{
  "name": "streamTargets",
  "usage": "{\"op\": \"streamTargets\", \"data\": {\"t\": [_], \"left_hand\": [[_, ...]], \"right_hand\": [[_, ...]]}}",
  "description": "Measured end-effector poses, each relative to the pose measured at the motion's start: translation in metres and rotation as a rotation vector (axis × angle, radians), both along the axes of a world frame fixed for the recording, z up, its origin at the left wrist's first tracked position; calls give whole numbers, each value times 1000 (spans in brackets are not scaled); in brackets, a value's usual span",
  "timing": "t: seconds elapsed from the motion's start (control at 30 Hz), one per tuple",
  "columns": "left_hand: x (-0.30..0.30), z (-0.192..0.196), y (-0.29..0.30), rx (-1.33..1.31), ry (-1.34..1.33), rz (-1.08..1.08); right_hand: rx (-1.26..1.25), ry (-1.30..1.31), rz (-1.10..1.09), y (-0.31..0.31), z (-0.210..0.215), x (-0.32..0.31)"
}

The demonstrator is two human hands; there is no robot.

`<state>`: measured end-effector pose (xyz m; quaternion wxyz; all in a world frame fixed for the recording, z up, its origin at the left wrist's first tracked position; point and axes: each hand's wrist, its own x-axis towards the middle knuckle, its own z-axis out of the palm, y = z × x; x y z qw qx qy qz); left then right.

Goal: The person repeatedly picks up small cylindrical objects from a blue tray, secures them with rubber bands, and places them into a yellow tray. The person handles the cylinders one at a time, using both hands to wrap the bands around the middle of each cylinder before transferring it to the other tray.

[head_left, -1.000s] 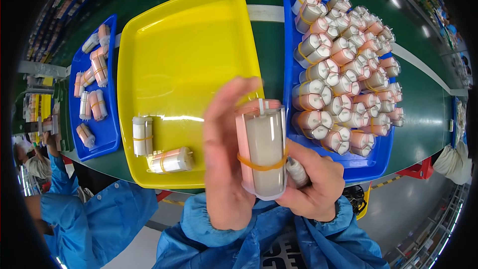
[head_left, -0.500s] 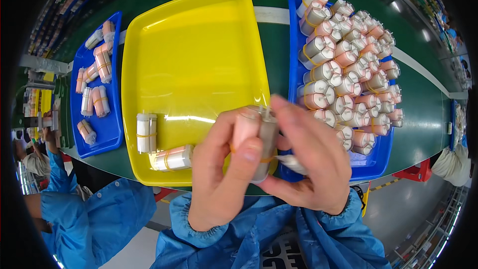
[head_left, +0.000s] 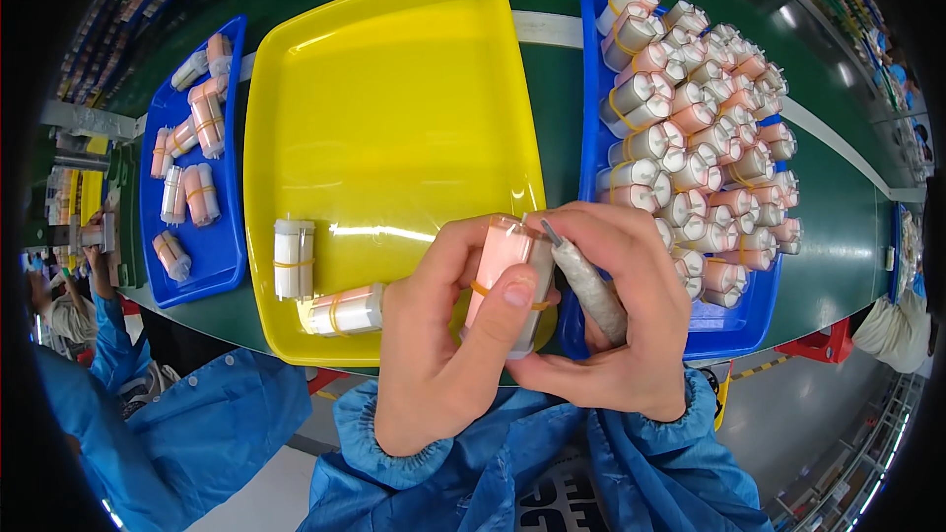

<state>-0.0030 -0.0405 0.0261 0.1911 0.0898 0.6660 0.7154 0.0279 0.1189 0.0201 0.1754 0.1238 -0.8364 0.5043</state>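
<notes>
A banded bundle [head_left: 505, 271] of pink and white cylinders with an orange rubber band is gripped by my left hand [head_left: 443, 345], thumb pressed on its lower end. My right hand [head_left: 621, 325] cups the same bundle from the right and holds a single grey cylinder [head_left: 588, 286] beside it. Both hands hover over the near edge of the yellow tray [head_left: 394, 108], which holds two finished bundles: a white one [head_left: 294, 258] and a tilted one [head_left: 345, 311].
A blue tray [head_left: 591, 118] on the right is heaped with several banded bundles [head_left: 695, 128]. A smaller blue tray [head_left: 212, 246] at the left holds several more. All rest on a green belt [head_left: 828, 236]. Another person in a blue sleeve [head_left: 108, 335] works at the far left.
The bundle was upright and plainly shown a second ago; my hands have since turned it and closed around it, and the single grey cylinder now shows in my right hand.
</notes>
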Motion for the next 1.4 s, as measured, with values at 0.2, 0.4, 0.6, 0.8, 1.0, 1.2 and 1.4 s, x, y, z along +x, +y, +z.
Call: {"op": "streamTargets", "data": {"t": [0.2,0.4,0.6,0.8,1.0,1.2,1.4], "left_hand": [[1,-5,-1,-43,94,-3],[1,-3,-2,-95,224,11],[-3,7,-8,-77,35,-25],[-10,-4,-5,436,-248,12],[-3,-15,5,609,-405,115],[-10,-23,4,651,-431,11],[-12,-21,1,744,-473,48]], "right_hand": [[-62,7,9,1,4,5],[-86,15,55,2,2,5],[31,27,35,-2,-2,9],[14,45,-8,1,3,13],[-33,32,63,1,-5,18],[-84,29,53,2,-7,18],[-149,38,32,0,-9,20]]}}
